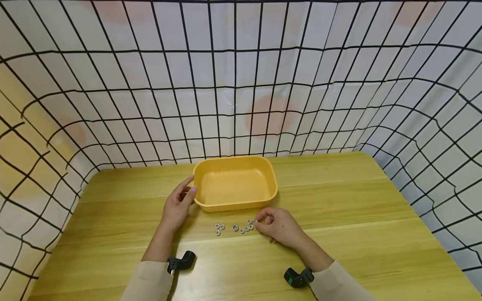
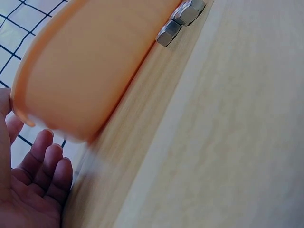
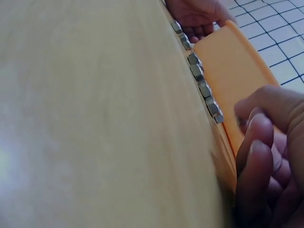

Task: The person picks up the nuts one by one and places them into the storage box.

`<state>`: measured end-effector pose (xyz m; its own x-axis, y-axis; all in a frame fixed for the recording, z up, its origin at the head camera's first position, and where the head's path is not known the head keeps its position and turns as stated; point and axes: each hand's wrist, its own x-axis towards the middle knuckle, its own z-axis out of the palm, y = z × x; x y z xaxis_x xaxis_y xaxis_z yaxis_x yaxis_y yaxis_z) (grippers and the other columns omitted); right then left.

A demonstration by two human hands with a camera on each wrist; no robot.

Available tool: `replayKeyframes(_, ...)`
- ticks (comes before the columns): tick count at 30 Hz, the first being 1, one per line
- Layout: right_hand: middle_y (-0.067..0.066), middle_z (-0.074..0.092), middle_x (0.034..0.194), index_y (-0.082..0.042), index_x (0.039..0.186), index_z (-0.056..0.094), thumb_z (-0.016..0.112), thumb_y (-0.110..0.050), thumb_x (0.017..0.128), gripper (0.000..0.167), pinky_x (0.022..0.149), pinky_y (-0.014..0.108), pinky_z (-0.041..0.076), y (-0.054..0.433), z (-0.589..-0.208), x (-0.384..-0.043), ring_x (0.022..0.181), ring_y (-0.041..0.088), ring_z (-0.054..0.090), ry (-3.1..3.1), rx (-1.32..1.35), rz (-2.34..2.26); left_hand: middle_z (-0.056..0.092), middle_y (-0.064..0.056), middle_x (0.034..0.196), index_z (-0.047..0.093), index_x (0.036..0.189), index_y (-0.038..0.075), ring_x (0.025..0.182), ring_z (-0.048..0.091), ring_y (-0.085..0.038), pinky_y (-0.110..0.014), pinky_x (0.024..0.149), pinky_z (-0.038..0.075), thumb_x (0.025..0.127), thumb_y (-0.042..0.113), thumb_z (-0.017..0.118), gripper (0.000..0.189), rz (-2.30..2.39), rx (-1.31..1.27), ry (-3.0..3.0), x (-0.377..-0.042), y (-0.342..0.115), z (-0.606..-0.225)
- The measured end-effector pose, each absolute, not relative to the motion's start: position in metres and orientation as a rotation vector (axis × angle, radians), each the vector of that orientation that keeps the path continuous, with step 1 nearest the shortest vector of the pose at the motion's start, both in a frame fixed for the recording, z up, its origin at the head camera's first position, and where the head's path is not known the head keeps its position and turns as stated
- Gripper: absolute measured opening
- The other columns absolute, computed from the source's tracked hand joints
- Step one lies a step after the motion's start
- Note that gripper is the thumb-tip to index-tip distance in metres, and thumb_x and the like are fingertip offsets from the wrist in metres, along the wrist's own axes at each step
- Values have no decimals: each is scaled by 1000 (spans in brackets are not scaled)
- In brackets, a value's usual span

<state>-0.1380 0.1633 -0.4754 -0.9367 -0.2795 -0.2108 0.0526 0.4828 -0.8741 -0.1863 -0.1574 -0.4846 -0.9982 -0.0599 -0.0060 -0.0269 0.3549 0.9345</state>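
Note:
A yellow plastic tray (image 1: 235, 205) stands on the table, its inside bare. My left hand (image 1: 178, 207) holds the tray's left rim with thumb and index finger; the other fingers are loosely bent in the left wrist view. Several silver hex nuts lie in front of the tray: a small group (image 1: 217, 226) at the left, a larger nut (image 1: 235, 228) in the middle, and a cluster (image 1: 247, 228) at the right. By that cluster, my right hand (image 1: 280, 228) pinches a small nut (image 1: 256, 221) between thumb and index finger, mostly hidden by the fingertips.
The wood-grain table (image 1: 339, 200) spreads out on both sides of the tray. Black wire mesh (image 1: 235, 88) rises behind it and along both sides, with pale sheeting beyond. Each wrist wears a black band with a camera mount.

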Motion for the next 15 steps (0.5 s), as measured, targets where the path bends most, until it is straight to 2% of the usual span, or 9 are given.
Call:
replayKeyframes(6,1,59,69,-9,103,70,79,-22,91,21,45,22,44,164,-470,-140,49,12,53,2375,-268,-1490,63,-12,118,51,150,33,94,58,-18,-26,83,50,104,50,55,50,-1774,81,-2545,-186,-158,-484)
replayKeyframes(15,-1,61,71,-16,101,72,78,-19,91,12,48,20,39,160,-443,-144,54,7,49,2522,-355,-1496,62,-12,118,51,151,29,92,58,-14,-21,81,51,105,46,55,50,-1782,60,-2531,-186,-159,-485)
